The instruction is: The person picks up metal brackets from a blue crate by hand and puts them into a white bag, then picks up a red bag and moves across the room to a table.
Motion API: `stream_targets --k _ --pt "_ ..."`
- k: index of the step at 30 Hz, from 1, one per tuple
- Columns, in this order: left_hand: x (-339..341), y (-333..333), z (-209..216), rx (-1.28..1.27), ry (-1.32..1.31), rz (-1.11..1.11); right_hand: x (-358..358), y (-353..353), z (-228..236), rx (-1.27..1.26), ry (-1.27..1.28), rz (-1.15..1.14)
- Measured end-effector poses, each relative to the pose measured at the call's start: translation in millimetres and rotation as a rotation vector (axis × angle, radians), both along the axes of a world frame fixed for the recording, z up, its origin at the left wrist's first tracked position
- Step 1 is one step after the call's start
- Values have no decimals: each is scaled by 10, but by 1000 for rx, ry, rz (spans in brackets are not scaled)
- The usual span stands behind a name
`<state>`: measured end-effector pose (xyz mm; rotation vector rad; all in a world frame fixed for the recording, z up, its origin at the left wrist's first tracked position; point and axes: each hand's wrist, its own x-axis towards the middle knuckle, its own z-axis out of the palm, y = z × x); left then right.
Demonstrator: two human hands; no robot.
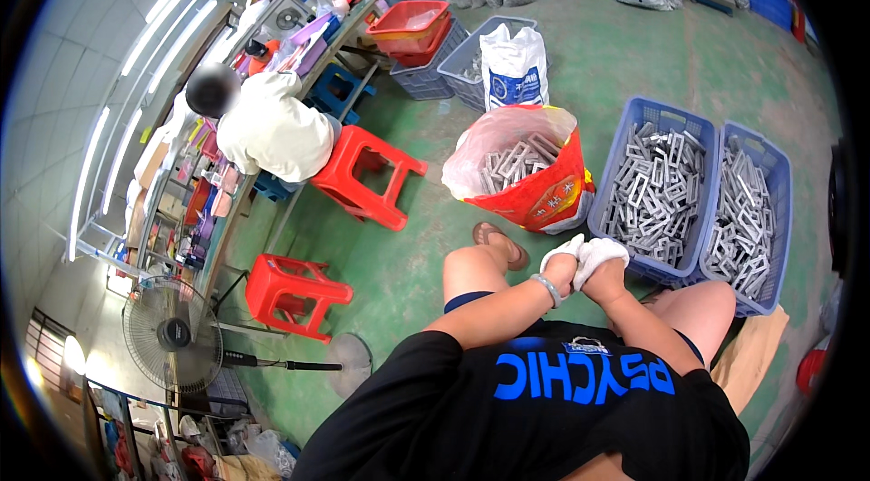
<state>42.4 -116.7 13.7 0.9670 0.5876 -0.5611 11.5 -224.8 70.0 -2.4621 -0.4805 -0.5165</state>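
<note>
My left hand (pixel 562 262), with a pale band round its wrist, and my right hand (pixel 602 264) meet in front of my knees. White glove cloth covers the fingers of both. The fingers look curled and pressed together; anything between them is hidden. Just beyond is a red and yellow sack (pixel 555 194), its mouth open on grey metal rectangular frames (pixel 521 162). To its right stands a blue plastic crate (pixel 601 200) heaped with the same kind of frames. A second blue crate (pixel 781 236) beside it holds more of them.
Red stools (pixel 367 164) and a standing fan (pixel 174 333) are on the left. A person in a white top (pixel 276 129) sits at a cluttered workbench. Behind the sack stand a white bag (pixel 514 60), a grey-blue crate (pixel 453 73) and red tubs (pixel 408 21). Cardboard (pixel 754 350) lies at right.
</note>
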Motion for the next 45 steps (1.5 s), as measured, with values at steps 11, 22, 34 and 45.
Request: stream_targets --k 11,22,34,45 --pt "-123 357 341 1344 -797 -1088 131 -172 250 88 595 392" --pt "-114 339 164 1305 -805 -1024 162 -17 -68 49 380 132" --pt "185 233 448 426 -211 -209 135 -178 -29 389 497 138" --pt "100 177 606 -225 -58 -186 146 101 306 250 235 145"
